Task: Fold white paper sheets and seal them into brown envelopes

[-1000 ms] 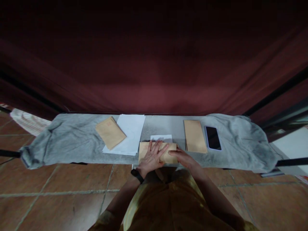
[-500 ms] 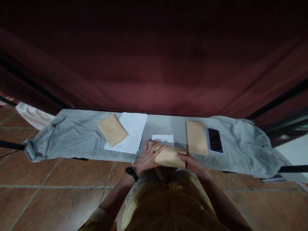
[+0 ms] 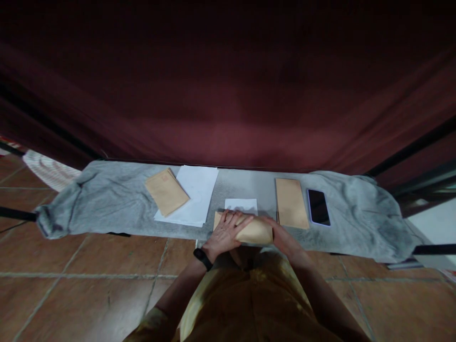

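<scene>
On my head-camera feed, the left hand (image 3: 225, 233) lies flat, fingers extended, across a bulging brown envelope (image 3: 255, 232) at the near edge of the grey cloth (image 3: 245, 183), just before a small white paper (image 3: 241, 204). The right hand (image 3: 281, 236) contacts the envelope's right end; its fingers are largely hidden, so I cannot tell how far it is closed.

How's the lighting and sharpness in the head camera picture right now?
Head view: dim, the red backdrop fading almost to black up top; head view: pale sheen on the tiled floor, lower left; head view: the mark on the left envelope pile too soft to read.
</scene>
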`<state>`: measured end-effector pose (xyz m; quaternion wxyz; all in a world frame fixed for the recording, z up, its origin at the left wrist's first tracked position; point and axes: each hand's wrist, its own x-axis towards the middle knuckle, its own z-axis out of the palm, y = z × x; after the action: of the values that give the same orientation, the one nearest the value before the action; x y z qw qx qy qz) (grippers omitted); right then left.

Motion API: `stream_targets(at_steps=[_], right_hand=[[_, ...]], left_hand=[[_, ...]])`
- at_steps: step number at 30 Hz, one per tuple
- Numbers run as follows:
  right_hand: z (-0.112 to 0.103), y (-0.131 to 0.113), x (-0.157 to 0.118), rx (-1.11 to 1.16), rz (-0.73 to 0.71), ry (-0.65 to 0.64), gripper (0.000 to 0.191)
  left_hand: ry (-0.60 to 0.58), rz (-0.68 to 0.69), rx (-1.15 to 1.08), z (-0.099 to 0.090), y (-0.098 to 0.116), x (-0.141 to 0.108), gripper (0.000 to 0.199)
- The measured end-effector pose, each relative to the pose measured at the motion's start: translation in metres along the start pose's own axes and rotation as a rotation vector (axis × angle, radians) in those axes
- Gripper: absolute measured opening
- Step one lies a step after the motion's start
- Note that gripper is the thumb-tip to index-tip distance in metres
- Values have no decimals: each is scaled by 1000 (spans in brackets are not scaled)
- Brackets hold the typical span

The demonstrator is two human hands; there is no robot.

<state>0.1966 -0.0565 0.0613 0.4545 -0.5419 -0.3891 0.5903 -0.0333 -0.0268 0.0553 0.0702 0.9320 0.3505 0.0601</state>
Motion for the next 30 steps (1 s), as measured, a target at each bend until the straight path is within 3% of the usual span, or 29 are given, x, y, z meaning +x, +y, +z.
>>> stream_targets(at_steps=[3,5,12,18,23,30], right_hand=[[-2,1,4,104,122,-69,46],[-9,6,6,111,138,-28,50],[-29,24,27,-259,-35,230,51],[-2,26,56,-612,-57,305,29],[27,27,61,-1004,25,294,46],[32,29,61,-1217,-25,286,49]], left_hand=[[8,-62,11,-3,-4,-7,98],[25,-109,19,-5,-7,-14,97],[122,-265,45,-8,-22,-45,98],[162,-387,98,-7,-33,-64,102],[100,-369,188,-14,-31,-64,99],[42,-408,213,-20,-33,-57,111]])
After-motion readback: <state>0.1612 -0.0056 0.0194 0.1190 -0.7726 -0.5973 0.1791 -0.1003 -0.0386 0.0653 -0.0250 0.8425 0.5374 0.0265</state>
